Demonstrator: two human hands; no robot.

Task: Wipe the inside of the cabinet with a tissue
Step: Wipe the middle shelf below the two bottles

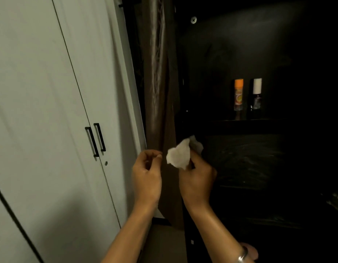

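Observation:
A crumpled white tissue point(180, 153) sticks up from my right hand point(197, 177), which pinches its lower edge in front of the dark open cabinet point(259, 54). My left hand point(147, 171) hovers just left of the tissue with its fingers curled and thumb near the fingertips, holding nothing that I can see. Both hands are in front of the cabinet's brown front edge point(160, 92). A dark shelf point(259, 123) crosses the cabinet interior above my right hand.
Two spray cans stand on the shelf: an orange-capped can point(238, 94) and a white-capped can point(257, 95). White closed doors point(50, 111) with two black handles point(96, 139) fill the left. A screw head point(193, 20) shows at the cabinet's top.

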